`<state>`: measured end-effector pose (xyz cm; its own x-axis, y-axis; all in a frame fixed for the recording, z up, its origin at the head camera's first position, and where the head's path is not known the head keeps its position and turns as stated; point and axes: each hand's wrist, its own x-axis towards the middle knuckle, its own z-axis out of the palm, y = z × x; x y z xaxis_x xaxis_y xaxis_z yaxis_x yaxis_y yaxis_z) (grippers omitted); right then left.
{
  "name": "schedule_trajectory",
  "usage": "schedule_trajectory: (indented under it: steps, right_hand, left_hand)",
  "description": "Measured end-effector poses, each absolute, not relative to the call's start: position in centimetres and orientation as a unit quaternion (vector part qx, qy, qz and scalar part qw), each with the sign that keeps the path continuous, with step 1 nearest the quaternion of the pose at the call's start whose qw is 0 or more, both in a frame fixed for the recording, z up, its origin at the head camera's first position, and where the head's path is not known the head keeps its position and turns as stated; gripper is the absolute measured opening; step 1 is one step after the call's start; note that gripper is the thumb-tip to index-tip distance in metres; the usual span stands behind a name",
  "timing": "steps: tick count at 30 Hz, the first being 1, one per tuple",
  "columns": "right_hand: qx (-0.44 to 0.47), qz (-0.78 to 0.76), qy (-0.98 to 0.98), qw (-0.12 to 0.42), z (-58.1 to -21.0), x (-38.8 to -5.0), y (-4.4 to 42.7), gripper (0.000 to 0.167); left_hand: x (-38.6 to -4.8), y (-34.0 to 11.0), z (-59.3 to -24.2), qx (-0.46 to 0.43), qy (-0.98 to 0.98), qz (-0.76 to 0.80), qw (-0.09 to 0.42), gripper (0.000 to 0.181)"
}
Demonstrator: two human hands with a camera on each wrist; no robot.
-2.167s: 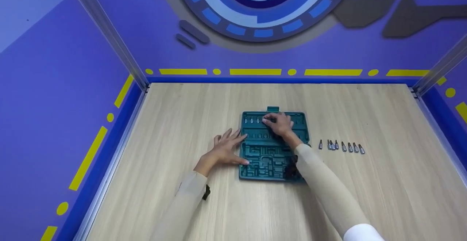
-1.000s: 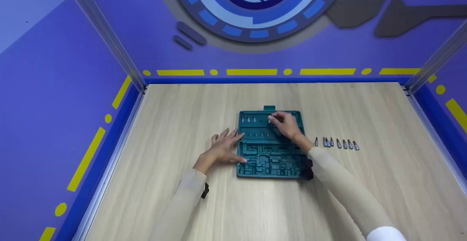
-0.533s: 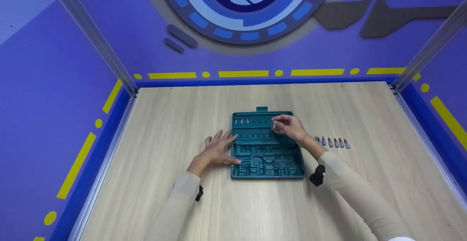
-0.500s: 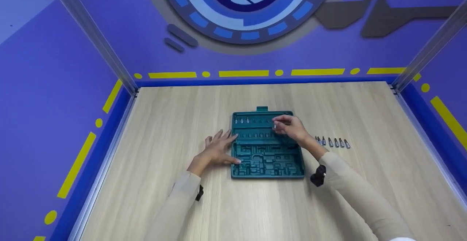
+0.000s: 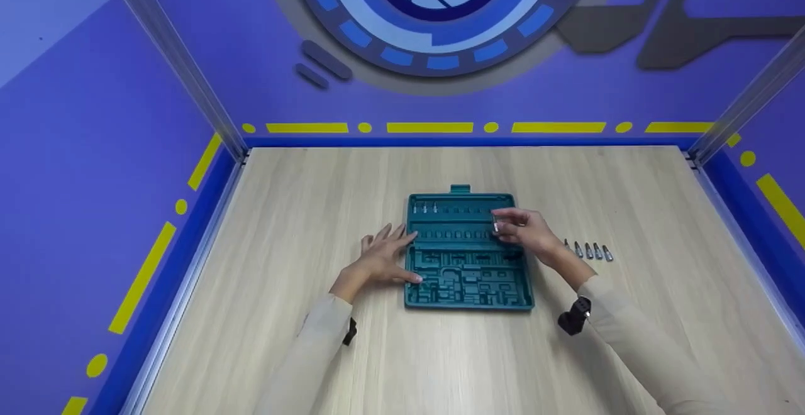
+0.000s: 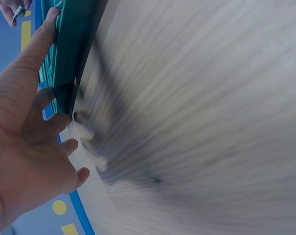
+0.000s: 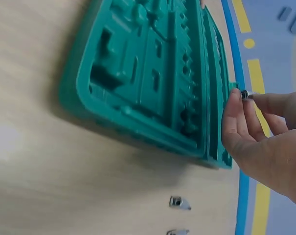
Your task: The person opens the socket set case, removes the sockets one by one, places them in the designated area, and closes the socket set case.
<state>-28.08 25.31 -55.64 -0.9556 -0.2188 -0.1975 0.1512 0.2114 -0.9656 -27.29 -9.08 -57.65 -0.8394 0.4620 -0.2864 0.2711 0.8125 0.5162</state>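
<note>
A green tool case (image 5: 468, 306) with moulded recesses lies open on the table. My left hand (image 5: 380, 259) has its fingers spread along the case's left side; in the left wrist view its thumb (image 6: 50, 22) rests on the rim. Over the case's right edge, my right hand (image 5: 531, 234) pinches a silver bit socket (image 5: 495, 224) between thumb and fingertips. The right wrist view shows that bit socket (image 7: 244, 95) raised above the case. Three bit sockets (image 5: 425, 207) stand at the left of the top row; the slots beside them are bare.
Several loose bit sockets (image 5: 589, 251) lie in a line on the wooden table (image 5: 314, 201) right of the case, some hidden behind the right hand. Purple wall panels (image 5: 440, 107) enclose the table at the back and sides.
My right hand has moved right and a little nearer from the top row to the case's right edge, still pinching the bit socket. The left hand keeps its place; the head view has shifted slightly.
</note>
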Motion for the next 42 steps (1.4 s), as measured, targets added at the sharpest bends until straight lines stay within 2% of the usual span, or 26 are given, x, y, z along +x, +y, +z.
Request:
schedule_trajectory:
  steps: [8,14,21,25,28,32,38,42]
  right_hand:
    - [0.001,-0.678,0.704,0.213,-55.9,-28.2,26.0,0.051]
    - [0.012,-0.718,0.653,0.239,-55.5,-27.9,27.2,0.06]
    - [0.018,-0.719,0.65,0.244,-54.9,-27.3,30.3,0.052]
    - [0.019,-0.72,0.652,0.237,-54.7,-26.7,32.6,0.035]
    - [0.019,-0.717,0.66,0.222,-54.5,-26.3,34.4,0.034]
    - [0.014,-0.7,0.687,0.194,-54.3,-25.6,36.9,0.044]
    - [0.012,-0.674,0.724,0.145,-54.6,-24.9,40.2,0.026]
    - [0.022,-0.643,0.756,0.122,-54.9,-24.5,42.0,0.029]
  left_hand:
    - [-27.4,-9.2,-57.8,0.204,0.928,0.239,0.2,0.105]
    - [-27.3,-9.2,-58.0,0.202,0.928,0.242,0.201,0.105]
    - [-27.4,-9.2,-58.0,0.201,0.928,0.235,0.207,0.105]
    - [-27.4,-9.2,-58.0,0.199,0.928,0.236,0.21,0.105]
    - [-27.3,-9.2,-57.9,0.198,0.927,0.238,0.21,0.103]
    - [-27.2,-9.2,-57.9,0.196,0.927,0.243,0.209,0.103]
    - [-27.2,-9.3,-58.0,0.195,0.928,0.242,0.207,0.104]
    - [-27.1,-9.2,-57.7,0.196,0.928,0.237,0.207,0.105]
